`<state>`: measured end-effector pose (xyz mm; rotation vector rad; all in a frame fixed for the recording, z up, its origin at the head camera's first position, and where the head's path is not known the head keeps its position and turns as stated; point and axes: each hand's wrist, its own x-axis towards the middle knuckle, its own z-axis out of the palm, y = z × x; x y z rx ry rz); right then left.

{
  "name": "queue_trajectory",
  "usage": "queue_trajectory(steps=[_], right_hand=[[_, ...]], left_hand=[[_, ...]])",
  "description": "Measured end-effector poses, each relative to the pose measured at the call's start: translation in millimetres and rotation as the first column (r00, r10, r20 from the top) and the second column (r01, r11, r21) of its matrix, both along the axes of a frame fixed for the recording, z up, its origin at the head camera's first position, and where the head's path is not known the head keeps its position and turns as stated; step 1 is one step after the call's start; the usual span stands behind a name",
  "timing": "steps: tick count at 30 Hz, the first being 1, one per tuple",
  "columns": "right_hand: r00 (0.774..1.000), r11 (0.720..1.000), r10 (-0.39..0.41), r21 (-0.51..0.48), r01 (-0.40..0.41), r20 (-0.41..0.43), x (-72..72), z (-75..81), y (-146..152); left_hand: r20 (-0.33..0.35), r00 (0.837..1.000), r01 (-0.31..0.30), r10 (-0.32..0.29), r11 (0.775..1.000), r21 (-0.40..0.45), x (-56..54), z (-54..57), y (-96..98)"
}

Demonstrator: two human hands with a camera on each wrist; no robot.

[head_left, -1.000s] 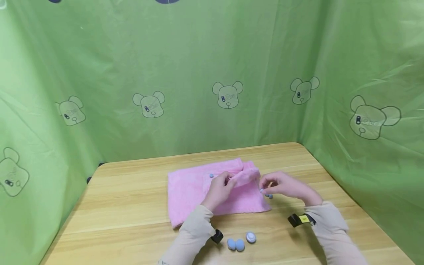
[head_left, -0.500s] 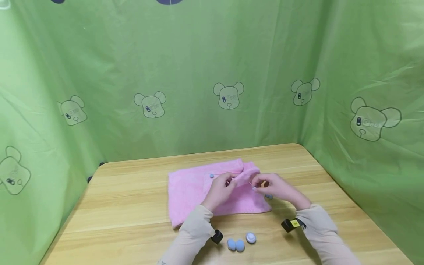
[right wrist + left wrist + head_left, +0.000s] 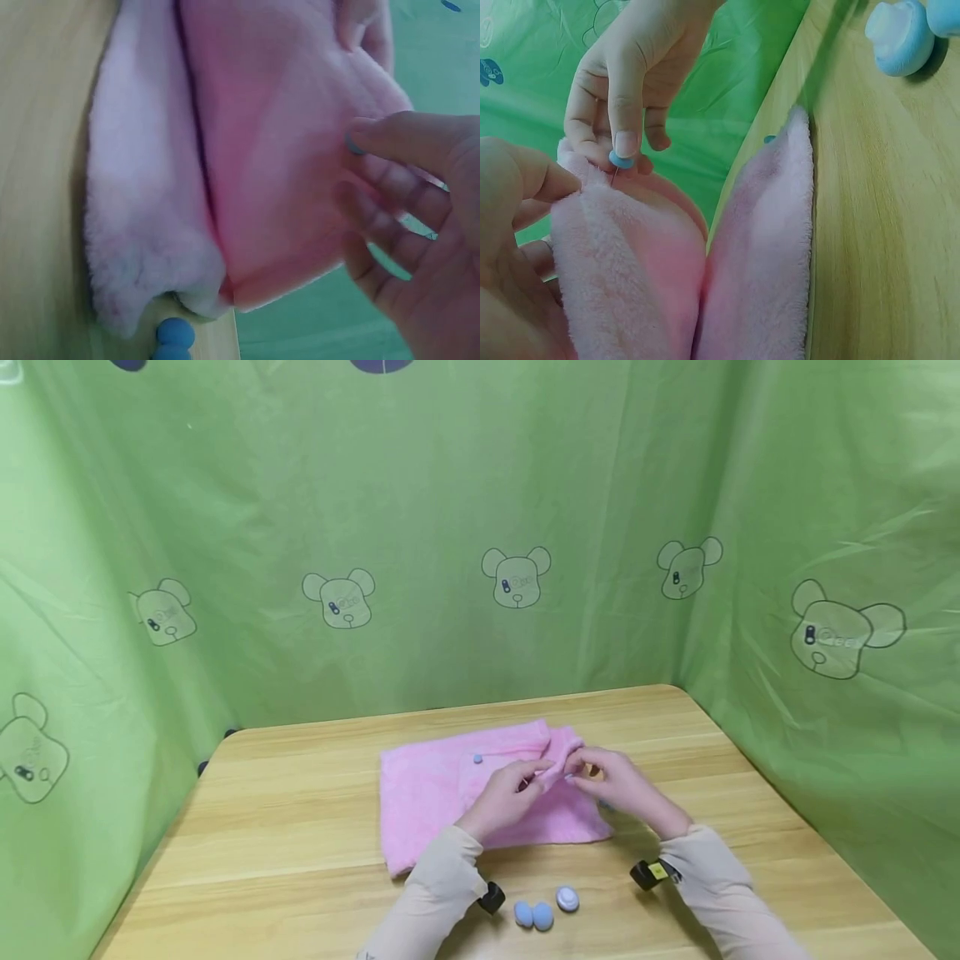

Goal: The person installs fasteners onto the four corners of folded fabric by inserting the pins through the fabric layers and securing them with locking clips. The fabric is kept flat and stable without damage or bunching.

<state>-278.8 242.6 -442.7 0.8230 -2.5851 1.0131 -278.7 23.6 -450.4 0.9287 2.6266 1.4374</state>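
A fluffy pink cloth [image 3: 420, 810] lies folded on the table, its right part lifted. My left hand [image 3: 504, 795] pinches the raised edge between thumb and fingers. Beside it, my right hand [image 3: 621, 783] pinches a blue-headed pin [image 3: 620, 160] between thumb and index finger. A thin needle shaft runs from the pin's head down to the cloth edge in the left wrist view; whether its tip has gone in cannot be made out. Another small blue head [image 3: 477, 759] sits on the cloth, left of my left hand.
Nearer me on the wooden table [image 3: 300, 843] lie two touching blue round pieces [image 3: 543, 916] and a blue piece with a white centre [image 3: 567, 899]. More blue pieces [image 3: 175, 334] lie by the cloth's right edge. Green curtains [image 3: 420, 527] with bear faces surround the table.
My right hand has moved left with the pin, from beside the cloth to its lifted edge. My left hand keeps its grip on that edge, which is now bunched more tightly.
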Motion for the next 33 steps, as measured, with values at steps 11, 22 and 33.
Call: queue_trajectory(steps=[11,22,33], right_hand=[[0.960,0.991,-0.064,0.095,0.093,-0.272,2.3,-3.4,-8],[0.881,0.979,-0.109,0.105,0.176,-0.460,-1.9,-11.0,-10],[0.840,0.987,-0.098,0.054,0.150,-0.533,-9.2,-14.3,-7]], left_hand=[[-0.052,0.998,0.018,-0.020,0.999,-0.042,3.3,0.9,3.4],[-0.083,0.996,0.036,-0.042,0.997,-0.074,3.6,-2.9,7.7],[-0.135,0.988,0.058,-0.070,0.995,-0.086,4.4,0.0,6.5]])
